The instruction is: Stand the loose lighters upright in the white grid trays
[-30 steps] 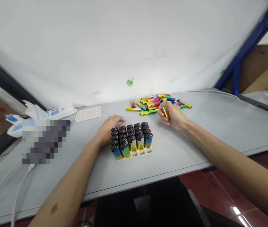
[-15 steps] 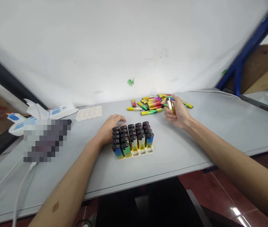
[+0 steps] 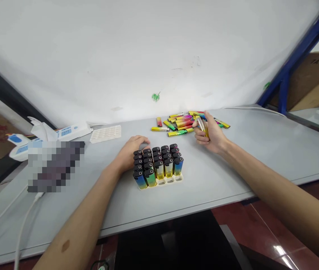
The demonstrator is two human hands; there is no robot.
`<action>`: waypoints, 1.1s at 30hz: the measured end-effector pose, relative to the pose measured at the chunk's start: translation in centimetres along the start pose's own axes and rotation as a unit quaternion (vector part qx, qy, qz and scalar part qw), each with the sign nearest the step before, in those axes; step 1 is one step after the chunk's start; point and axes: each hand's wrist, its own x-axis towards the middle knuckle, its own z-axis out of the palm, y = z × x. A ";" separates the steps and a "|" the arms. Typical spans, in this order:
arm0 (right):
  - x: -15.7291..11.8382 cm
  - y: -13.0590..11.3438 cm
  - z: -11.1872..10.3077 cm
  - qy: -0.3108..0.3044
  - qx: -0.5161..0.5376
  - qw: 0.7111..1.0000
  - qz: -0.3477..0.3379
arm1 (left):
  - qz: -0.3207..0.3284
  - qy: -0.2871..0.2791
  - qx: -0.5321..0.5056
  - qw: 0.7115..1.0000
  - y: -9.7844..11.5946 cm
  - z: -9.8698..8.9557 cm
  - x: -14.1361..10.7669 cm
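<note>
My right hand (image 3: pixel 208 134) is closed around a shiny silver-and-gold lighter (image 3: pixel 202 126), just in front of a loose pile of lighters (image 3: pixel 183 123). The held lighter leans to the left, its lower part covered by the fingers. A cream tray (image 3: pixel 161 183) holds several rows of upright lighters (image 3: pixel 159 169) with black tops; a few holes along its front right edge are bare. Resting on the table, my left hand (image 3: pixel 133 151) curves beside the back left of the tray, fingers bent and apart. Some of its fingertips are hidden behind the lighters.
A second white tray (image 3: pixel 106 134) lies farther back on the left. Beside it are a power strip (image 3: pixel 72 131), a blurred dark object (image 3: pixel 55 168) and white cables (image 3: pixel 24 217). The wall (image 3: pixel 137 56) closes off the table (image 3: pixel 261 150) behind, and a blue frame (image 3: pixel 285 82) stands at right.
In my right hand the lighter has tipped its upper end to the left. My left hand and the filled tray have stayed in place.
</note>
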 end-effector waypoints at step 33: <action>0.0 -0.1 0.2 0.033 -0.087 0.996 0.003 | -0.005 0.000 -0.003 1.000 0.4 -0.1 -0.1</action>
